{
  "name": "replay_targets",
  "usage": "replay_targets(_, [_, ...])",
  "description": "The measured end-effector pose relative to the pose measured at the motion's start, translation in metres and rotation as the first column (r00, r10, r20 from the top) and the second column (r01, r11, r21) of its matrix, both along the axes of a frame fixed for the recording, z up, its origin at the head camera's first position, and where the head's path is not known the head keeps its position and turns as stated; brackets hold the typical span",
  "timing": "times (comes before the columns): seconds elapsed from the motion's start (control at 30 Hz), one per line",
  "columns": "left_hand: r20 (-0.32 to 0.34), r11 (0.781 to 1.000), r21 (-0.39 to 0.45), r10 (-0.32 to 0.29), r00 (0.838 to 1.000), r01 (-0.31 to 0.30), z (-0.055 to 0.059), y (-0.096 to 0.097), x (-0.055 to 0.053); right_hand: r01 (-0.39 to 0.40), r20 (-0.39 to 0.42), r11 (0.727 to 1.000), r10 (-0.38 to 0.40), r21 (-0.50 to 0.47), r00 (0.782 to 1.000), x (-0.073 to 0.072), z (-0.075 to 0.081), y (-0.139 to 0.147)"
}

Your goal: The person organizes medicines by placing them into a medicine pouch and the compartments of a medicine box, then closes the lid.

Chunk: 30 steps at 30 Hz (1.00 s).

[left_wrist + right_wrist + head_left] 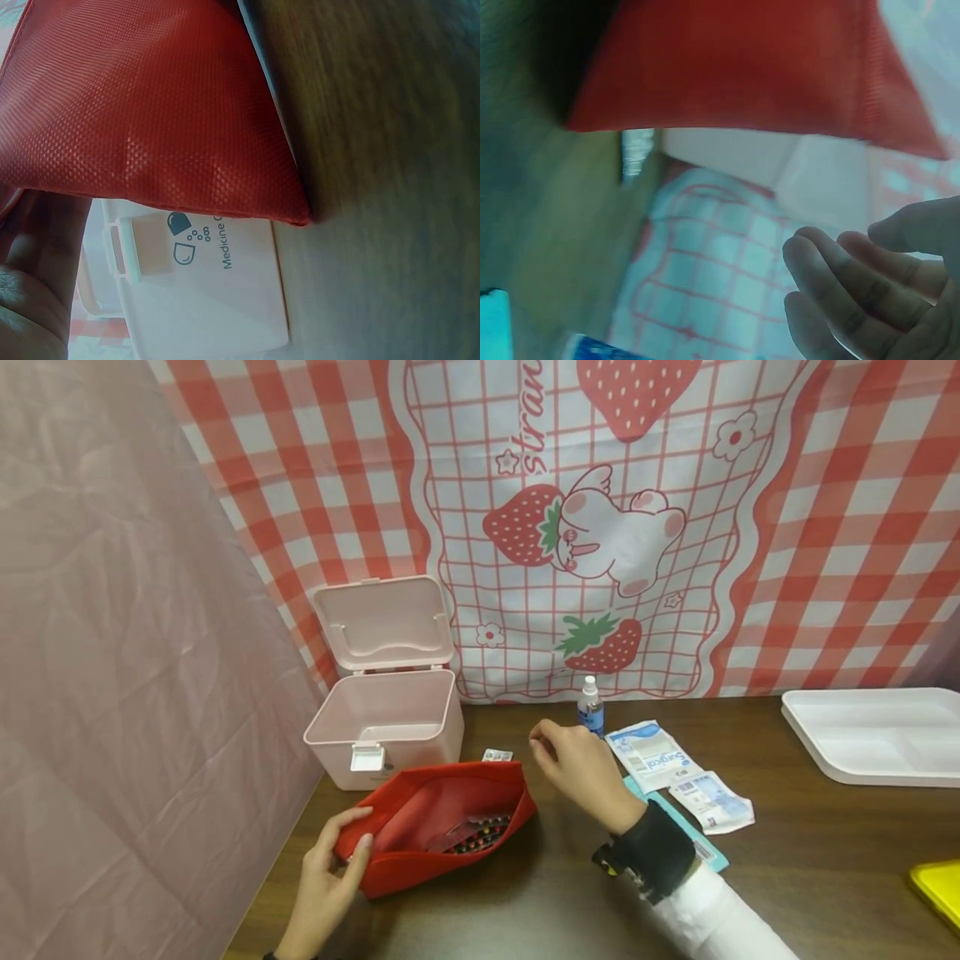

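Observation:
My left hand (324, 878) grips the left end of a red fabric pouch (397, 875), thumb at the near rim and fingers at the far side. The pouch's mouth gapes upward, and blister packs of dark and coloured pills (480, 835) show inside. To the right of the pouch my right hand (585, 772) hovers with loosely bent fingers and holds nothing; the right wrist view shows bare fingertips (802, 251) apart from the pouch. A small silvery blister pack (497, 755) lies on the table behind the pouch, partly hidden by its rim.
Behind the pouch stands a pink medicine box (420, 727), its lid (386, 622) raised. A small spray bottle (591, 708), a surgical packet (648, 756), a smaller white packet (712, 802) and a teal packet (708, 852) are on the right. Farther right are a white tray (847, 768) and a yellow object (937, 885).

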<state>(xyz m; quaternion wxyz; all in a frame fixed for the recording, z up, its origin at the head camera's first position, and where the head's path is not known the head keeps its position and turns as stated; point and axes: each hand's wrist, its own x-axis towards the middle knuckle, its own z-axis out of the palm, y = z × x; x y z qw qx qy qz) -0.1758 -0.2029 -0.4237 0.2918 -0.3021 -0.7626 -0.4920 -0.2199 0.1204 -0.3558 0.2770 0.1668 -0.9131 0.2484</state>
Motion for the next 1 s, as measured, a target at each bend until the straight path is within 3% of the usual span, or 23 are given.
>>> replay_targets(0.17, [0.043, 1.0, -0.001, 0.013, 0.999, -0.012, 0.001, 0.001, 0.001, -0.019, 0.133, 1.0, 0.017, 0.012, 0.991, -0.017, -0.019, 0.003])
replay_targets(0.3, [0.077, 1.0, -0.004, 0.018, 0.997, -0.017, 0.003, 0.002, 0.002, -0.039, 0.168, 0.998, 0.03, 0.051, 0.985, -0.029, -0.029, 0.001])
replay_targets(0.6, [0.028, 1.0, -0.005, 0.016, 0.999, -0.016, 0.001, 0.001, 0.002, -0.113, 0.31, 0.988, 0.076, 0.103, 0.948, -0.057, -0.046, -0.013])
replay_targets(0.83, [0.019, 1.0, -0.004, 0.004, 1.0, -0.004, 0.0, 0.0, 0.002, -0.283, 0.392, 0.955, 0.227, 0.091, 0.892, -0.078, -0.064, -0.017])
replay_targets(1.0, [0.024, 1.0, -0.003, 0.006, 1.0, -0.006, 0.001, 0.0, 0.002, -0.344, 0.448, 0.936, 0.277, 0.076, 0.85, -0.085, -0.066, -0.018])
